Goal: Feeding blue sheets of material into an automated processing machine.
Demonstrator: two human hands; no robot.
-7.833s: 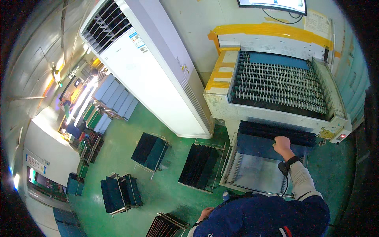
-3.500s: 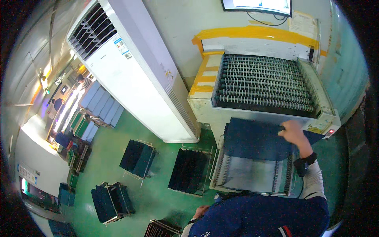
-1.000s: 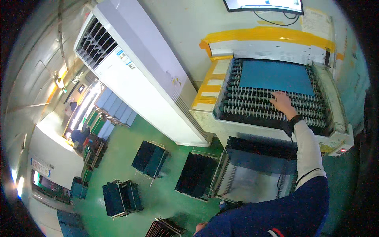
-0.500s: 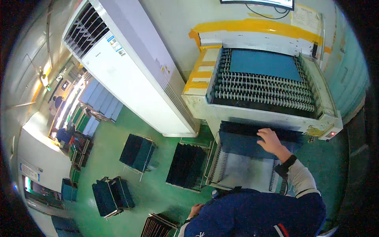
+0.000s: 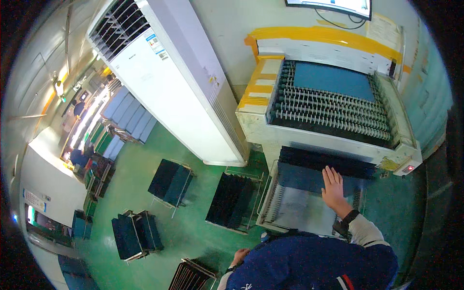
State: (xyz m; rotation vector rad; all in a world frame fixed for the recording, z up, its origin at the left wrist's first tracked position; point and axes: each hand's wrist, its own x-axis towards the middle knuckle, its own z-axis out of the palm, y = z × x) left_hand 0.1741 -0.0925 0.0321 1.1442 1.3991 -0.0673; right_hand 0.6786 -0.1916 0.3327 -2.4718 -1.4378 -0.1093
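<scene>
My right hand point(image 5: 333, 190) is open, its fingers stretched out and held together. It lies over the front one of several dark blue flat panels point(image 5: 304, 176) that stand in a row in a slotted rack point(image 5: 270, 217). Whether the palm presses on the panel or hovers just above it, I cannot tell. My left hand point(image 5: 240, 256) is low beside my body, its fingers mostly hidden, and no object shows in it. Beyond the rack stands a roller conveyor machine point(image 5: 333, 137), with one blue panel point(image 5: 333, 79) flat on its rollers point(image 5: 333, 108).
A tall white air conditioner point(image 5: 169, 92) stands left of the machine. On the green floor point(image 5: 188, 232) are further racks of dark panels point(image 5: 229, 200), point(image 5: 170, 181), point(image 5: 137, 235), and a wire rack point(image 5: 193, 275) close to my left hand. A screen point(image 5: 333, 6) hangs on the wall.
My right hand has straightened its fingers, which were bent and pointing left, and now they point away from me. The whole view has shifted slightly. My left hand stays low by my body.
</scene>
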